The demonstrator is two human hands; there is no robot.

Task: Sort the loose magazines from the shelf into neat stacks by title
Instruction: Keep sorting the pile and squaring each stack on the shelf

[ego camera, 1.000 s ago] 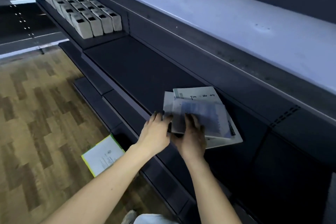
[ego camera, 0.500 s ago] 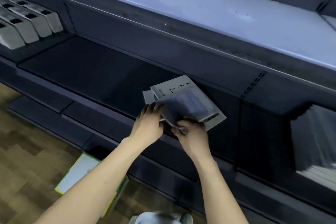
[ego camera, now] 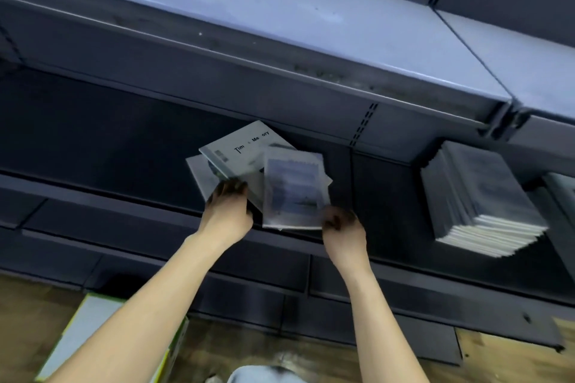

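The dark metal shelf (ego camera: pixel 93 134) lies bare leftward. The pale upper shelf (ego camera: pixel 280 9) overhangs it. A tall stack of grey magazines (ego camera: pixel 479 196) blocks its right end; loose magazines (ego camera: pixel 249 152) occupy the middle.

Dim overall, cold bluish cast. Brightest on top of upper shelf (ego camera: pixel 280 6), lit from above, soft sheen, no hard glare. Deep shadow beneath it across lower shelf (ego camera: pixel 93 140), back corners near black. Forearms evenly lit; fingertips (ego camera: pixel 228 188) dark against pale covers. Motion blur on magazine (ego camera: pixel 294 193) held at front edge, cover picture smeared. Stack (ego camera: pixel 479 196) at right end soft, streaked. Wide-angle bend in shelf lines toward frame edges.
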